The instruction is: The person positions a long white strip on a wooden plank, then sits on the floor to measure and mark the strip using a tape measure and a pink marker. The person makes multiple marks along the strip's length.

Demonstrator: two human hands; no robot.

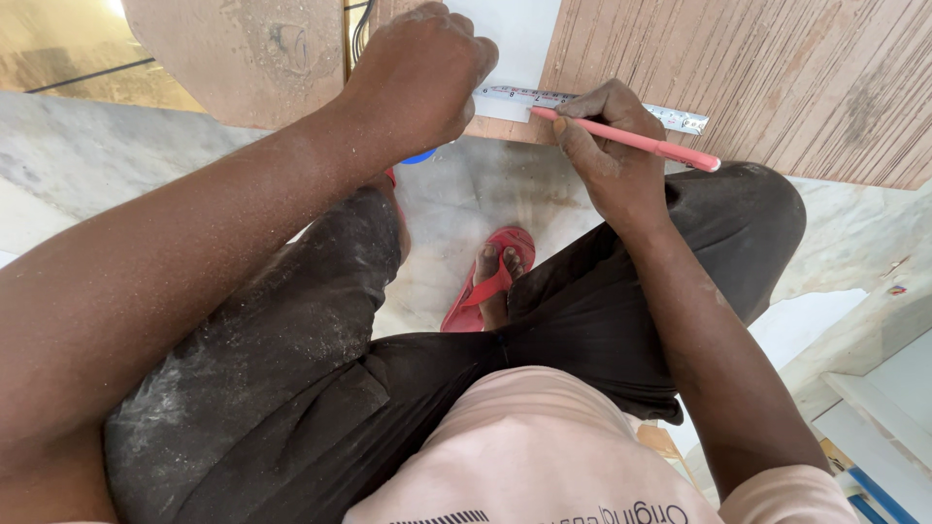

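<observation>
In the lower frame, dusty dark trousers [291, 359] and a red rubber sandal [490, 281] are showing on the pale marble floor [447, 204]. Above centre, the right hand [612, 155] is pinching a slim pink pencil [636, 142], its tip touching the wood-grain laminate board [777, 68] beside the steel tape measure [582, 102]. The left hand [417, 78] is fisted, pressing the tape flat. In my judgement, marking well requires keeping the tape unmoving and the pencil tip tight against the graduation.
</observation>
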